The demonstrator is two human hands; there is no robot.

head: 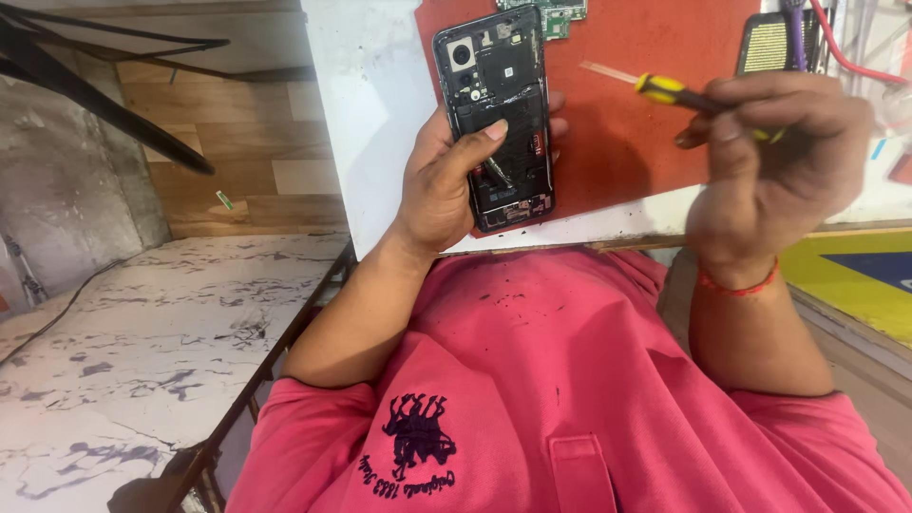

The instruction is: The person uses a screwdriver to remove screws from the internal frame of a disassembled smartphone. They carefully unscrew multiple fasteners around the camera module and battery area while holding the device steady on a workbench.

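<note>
In the head view, the left hand [445,180] grips an opened phone [499,114] with its back cover off, thumb laid across the exposed insides and fingers wrapped behind. The phone is held above a red mat [617,133] on a white table [370,104]. The right hand [774,161] is curled tight around a yellow-and-black screwdriver [679,95], whose tip points left toward the phone without touching it. A green circuit board [556,14] lies at the mat's top edge.

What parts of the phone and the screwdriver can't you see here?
All in the head view:
- Phone: its left edge and lower middle are hidden by the left hand.
- Screwdriver: the back of its handle is hidden inside the right hand.
- Green circuit board: cut off by the top edge.
</note>
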